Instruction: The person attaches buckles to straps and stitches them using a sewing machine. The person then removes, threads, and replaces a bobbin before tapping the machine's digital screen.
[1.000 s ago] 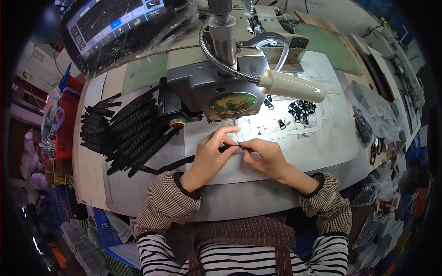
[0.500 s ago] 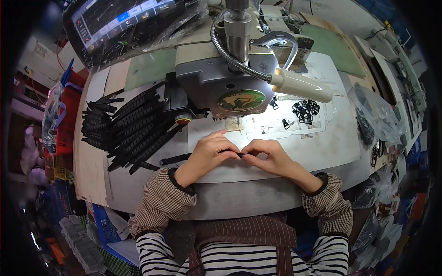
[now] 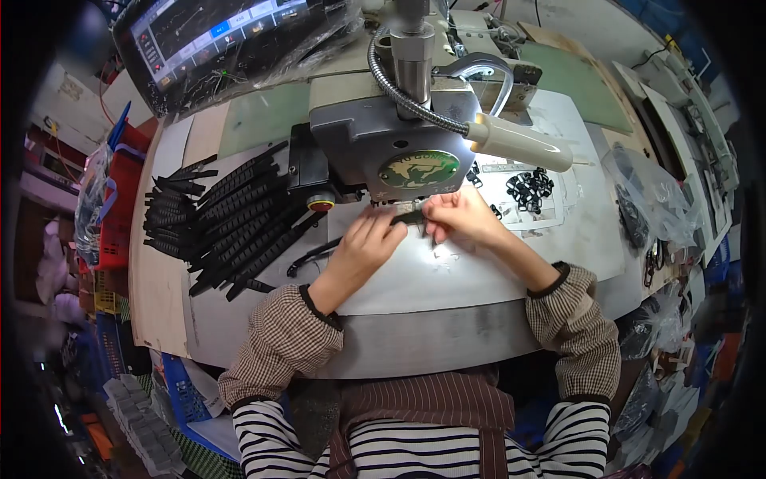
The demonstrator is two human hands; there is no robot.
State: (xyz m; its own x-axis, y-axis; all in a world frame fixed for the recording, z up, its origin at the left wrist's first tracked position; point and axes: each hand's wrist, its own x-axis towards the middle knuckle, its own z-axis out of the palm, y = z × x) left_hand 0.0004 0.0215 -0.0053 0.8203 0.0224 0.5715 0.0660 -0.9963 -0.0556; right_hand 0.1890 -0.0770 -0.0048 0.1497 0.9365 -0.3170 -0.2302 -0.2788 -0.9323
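Observation:
A black strap is stretched between my two hands, just under the front of the sewing machine head. My left hand is closed on it, and the strap's loose tail runs out to the left onto the table. My right hand pinches the strap's other end between thumb and fingers. Part of this hand's fingertips lies close to the machine's needle area, which the head hides. Several black buckles lie in a pile to the right of my right hand.
A large bundle of black straps covers the table's left side. A lamp on a flexible neck juts out to the right. Behind stands a screen in plastic film. A clear plastic bag lies at the right, a red crate at the left.
Both hands have moved away from my body with the strap, up to the machine head. The strap's tail has slid along the table with them.

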